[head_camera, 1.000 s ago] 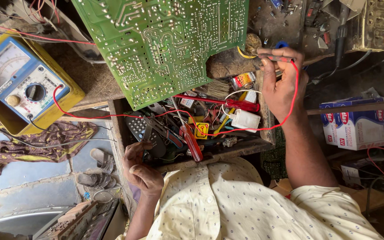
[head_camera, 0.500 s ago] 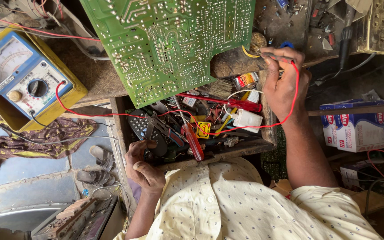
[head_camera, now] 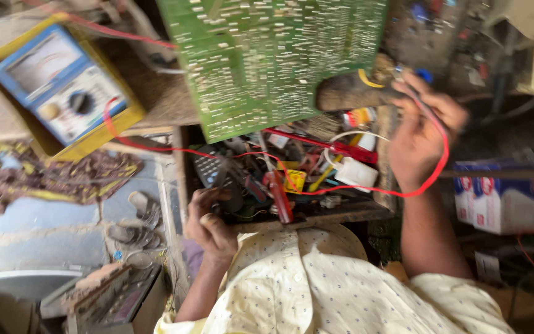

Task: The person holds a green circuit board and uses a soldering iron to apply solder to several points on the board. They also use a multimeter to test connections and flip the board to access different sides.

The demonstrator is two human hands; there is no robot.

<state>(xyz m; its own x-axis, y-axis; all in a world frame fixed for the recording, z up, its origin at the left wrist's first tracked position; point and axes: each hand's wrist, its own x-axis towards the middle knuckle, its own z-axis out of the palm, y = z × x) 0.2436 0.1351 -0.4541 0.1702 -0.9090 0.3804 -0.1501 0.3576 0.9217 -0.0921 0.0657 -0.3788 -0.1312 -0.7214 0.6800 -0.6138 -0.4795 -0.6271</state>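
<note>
A large green circuit board (head_camera: pixel 267 62) lies solder side up at the top middle. My right hand (head_camera: pixel 421 136) is at its right edge, shut on a red wire (head_camera: pixel 431 179) that loops below my wrist and runs left across the drawer. Beside that hand a brown, dirty tool handle (head_camera: pixel 347 93) touches the board. My left hand (head_camera: pixel 211 222) rests with loosely bent fingers in the front left corner of an open wooden drawer (head_camera: pixel 316 213), next to a dark keypad device (head_camera: pixel 208 170). It holds nothing that I can make out. The picture is blurred.
A yellow-cased analogue meter (head_camera: pixel 63 86) with a blue face sits at the upper left, joined to the red wire. The drawer is crowded with a red-handled screwdriver (head_camera: pixel 278 195), a white block (head_camera: pixel 355 173) and other bits. White boxes (head_camera: pixel 502 198) stand at the right, sandals (head_camera: pixel 137 216) on the floor.
The view has shifted a little and blurred. My right hand stays on the red wire at the board's edge. My left hand has barely moved in the drawer.
</note>
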